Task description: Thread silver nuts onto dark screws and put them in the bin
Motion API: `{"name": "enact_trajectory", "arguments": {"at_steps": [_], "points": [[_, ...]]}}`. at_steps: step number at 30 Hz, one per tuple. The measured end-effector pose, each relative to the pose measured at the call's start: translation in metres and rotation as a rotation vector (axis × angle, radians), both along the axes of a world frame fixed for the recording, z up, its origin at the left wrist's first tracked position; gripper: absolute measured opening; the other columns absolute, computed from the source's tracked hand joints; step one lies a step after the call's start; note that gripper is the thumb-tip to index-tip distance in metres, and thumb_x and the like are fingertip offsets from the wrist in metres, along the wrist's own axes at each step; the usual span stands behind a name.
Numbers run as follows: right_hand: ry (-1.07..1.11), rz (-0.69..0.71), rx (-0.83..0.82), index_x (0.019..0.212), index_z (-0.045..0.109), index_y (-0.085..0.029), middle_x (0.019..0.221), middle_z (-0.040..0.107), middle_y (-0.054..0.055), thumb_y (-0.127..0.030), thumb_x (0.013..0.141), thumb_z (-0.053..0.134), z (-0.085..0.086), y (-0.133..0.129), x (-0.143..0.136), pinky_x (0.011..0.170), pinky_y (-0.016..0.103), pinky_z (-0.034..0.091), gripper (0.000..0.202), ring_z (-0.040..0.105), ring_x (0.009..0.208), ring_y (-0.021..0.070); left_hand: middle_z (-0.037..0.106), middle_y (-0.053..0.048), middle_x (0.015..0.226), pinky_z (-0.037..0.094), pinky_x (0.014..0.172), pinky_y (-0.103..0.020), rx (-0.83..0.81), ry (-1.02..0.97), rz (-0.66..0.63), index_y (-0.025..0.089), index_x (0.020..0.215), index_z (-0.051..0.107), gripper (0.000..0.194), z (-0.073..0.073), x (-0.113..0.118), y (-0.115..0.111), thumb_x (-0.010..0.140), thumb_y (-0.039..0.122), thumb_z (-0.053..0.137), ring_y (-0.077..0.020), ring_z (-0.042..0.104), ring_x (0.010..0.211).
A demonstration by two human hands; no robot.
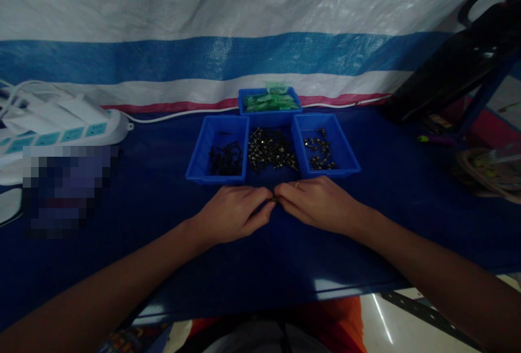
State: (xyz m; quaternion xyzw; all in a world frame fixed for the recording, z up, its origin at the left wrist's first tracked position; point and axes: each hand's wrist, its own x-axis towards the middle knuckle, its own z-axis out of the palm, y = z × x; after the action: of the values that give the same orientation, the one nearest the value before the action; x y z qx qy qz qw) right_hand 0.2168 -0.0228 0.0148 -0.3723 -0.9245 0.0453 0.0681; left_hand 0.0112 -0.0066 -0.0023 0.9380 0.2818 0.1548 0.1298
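Between the left hand [232, 213] and right hand [319, 204] sits a small part [274, 199], pinched by both.

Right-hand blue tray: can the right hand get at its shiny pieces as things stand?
Probably yes: the right hand lies just in front of the open-topped tray, with nothing seen blocking the way, though the hand's fingertips seem busy with a small part.

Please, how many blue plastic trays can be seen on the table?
3: the left tray, the right tray across the pile of small parts, and the rear tray behind that pile, holding green packets.
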Motion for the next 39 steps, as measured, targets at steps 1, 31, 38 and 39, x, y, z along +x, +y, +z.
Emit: {"name": "enact_trajectory", "arguments": {"at_steps": [1, 31, 38, 39], "points": [[0.009, -0.001, -0.007, 0.085, 0.05, -0.018, 0.071, 0.06, -0.001, -0.022, 0.089, 0.038, -0.0002, 0.0, 0.0, 0.053, 0.024, 0.028, 0.013, 0.054, 0.061, 0.01, 0.055, 0.002, 0.065, 0.039, 0.053, -0.021, 0.004, -0.016, 0.007, 0.016, 0.086, 0.053, 0.021, -0.0002, -0.0002, 0.0, 0.088, 0.031, 0.038, -0.0093, 0.052, 0.056], [0.023, -0.012, -0.001, 0.085, 0.055, -0.016, 0.075, 0.064, 0.003, -0.023, 0.09, 0.035, 0.0014, 0.0004, -0.0004, 0.062, 0.024, 0.036, 0.022, 0.059, 0.068, 0.0127, 0.059, 0.003, 0.066, 0.042, 0.055, -0.019, 0.121, -0.059, 0.082, 0.017, 0.093, 0.055, 0.018, -0.0062, 0.0004, 0.0006, 0.088, 0.03, 0.044, -0.0081, 0.055, 0.057], [0.108, -0.004, 0.039, 0.086, 0.058, -0.015, 0.076, 0.065, 0.003, -0.025, 0.091, 0.034, 0.0039, -0.0039, -0.002, 0.063, 0.024, 0.039, 0.027, 0.061, 0.07, 0.0129, 0.057, 0.003, 0.066, 0.039, 0.054, -0.021, 0.09, 0.007, 0.045, 0.017, 0.085, 0.054, 0.018, -0.0056, 0.0016, -0.0002, 0.089, 0.029, 0.04, -0.0087, 0.054, 0.057], [0.109, -0.006, 0.04, 0.086, 0.058, -0.015, 0.075, 0.065, 0.003, -0.025, 0.091, 0.034, 0.0038, -0.0041, -0.0022, 0.063, 0.024, 0.039, 0.026, 0.06, 0.07, 0.0129, 0.057, 0.003, 0.065, 0.039, 0.054, -0.02, 0.089, 0.005, 0.041, 0.017, 0.084, 0.054, 0.019, -0.0056, 0.0016, -0.0003, 0.089, 0.029, 0.04, -0.0085, 0.053, 0.056]]}}
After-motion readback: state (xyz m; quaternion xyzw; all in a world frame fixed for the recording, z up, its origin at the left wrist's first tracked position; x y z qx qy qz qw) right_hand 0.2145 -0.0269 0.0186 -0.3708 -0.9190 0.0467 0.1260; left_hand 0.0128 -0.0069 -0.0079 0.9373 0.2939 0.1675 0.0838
